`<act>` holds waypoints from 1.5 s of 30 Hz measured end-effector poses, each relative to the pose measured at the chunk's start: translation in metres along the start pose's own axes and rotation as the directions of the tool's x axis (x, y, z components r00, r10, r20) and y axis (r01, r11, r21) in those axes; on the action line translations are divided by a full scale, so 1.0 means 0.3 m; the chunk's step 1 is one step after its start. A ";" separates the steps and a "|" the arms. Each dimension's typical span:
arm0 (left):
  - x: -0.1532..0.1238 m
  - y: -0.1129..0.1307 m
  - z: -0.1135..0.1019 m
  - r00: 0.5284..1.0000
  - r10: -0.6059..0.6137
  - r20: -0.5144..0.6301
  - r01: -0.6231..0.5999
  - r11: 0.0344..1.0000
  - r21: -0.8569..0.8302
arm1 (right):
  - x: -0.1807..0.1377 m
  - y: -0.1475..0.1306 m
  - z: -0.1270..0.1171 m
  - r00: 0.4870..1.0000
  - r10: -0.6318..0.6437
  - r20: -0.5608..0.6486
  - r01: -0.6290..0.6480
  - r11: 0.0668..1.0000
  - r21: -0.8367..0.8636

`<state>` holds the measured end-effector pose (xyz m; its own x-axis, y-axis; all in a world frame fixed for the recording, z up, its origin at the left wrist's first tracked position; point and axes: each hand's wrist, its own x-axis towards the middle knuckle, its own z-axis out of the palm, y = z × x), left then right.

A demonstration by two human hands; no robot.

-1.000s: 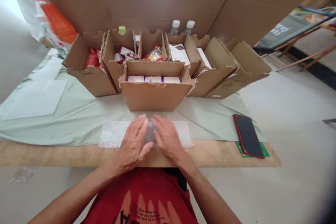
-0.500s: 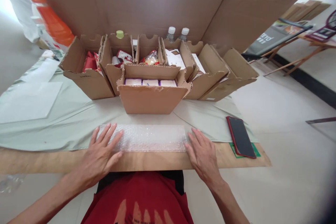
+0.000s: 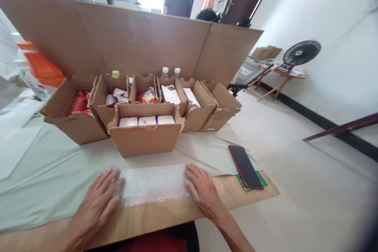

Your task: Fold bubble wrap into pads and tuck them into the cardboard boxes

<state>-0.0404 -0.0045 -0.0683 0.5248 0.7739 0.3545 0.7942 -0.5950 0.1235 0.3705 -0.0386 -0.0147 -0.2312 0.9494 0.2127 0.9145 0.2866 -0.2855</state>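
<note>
A flat strip of clear bubble wrap (image 3: 155, 185) lies along the front edge of the table, partly over the green cloth and partly over bare wood. My left hand (image 3: 99, 197) rests on its left end with the fingers stretched out. At the right end lies my right hand (image 3: 202, 187), fingers extended and fingertips touching the wrap. Just behind the wrap stands a small cardboard box (image 3: 147, 139) with white, purple-edged packs inside.
A row of open cardboard boxes (image 3: 73, 126) holds red packets, snack packs and white cards. Behind it rises a tall cardboard panel (image 3: 141, 39). A red-cased phone (image 3: 245, 167) lies at right on a green card. Beyond are a fan (image 3: 299, 53) and a person (image 3: 210, 0).
The view has tilted up and turned right, bringing the room behind the panel into sight. Both hands stay spread at the ends of the bubble wrap.
</note>
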 end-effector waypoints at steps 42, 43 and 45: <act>0.341 -0.222 -0.285 0.919 -0.395 0.012 0.388 0.907 0.163 | 0.117 -0.503 0.166 0.954 -0.106 0.279 -0.090 0.790 0.607; 0.308 -0.201 -0.265 0.924 -0.381 -0.010 0.378 0.913 0.151 | 0.116 -0.483 0.153 0.971 -0.107 0.215 -0.018 0.860 0.510; 0.230 -0.155 -0.240 0.938 -0.342 -0.058 0.346 0.931 0.119 | 0.140 -0.459 0.133 0.984 -0.150 0.098 0.110 0.938 0.329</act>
<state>-0.0632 0.0609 0.0170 0.2030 0.9166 0.3446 0.9572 -0.2598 0.1273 0.2216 -0.0332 -0.0036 -0.3973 0.9036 0.1600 0.7233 0.4156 -0.5515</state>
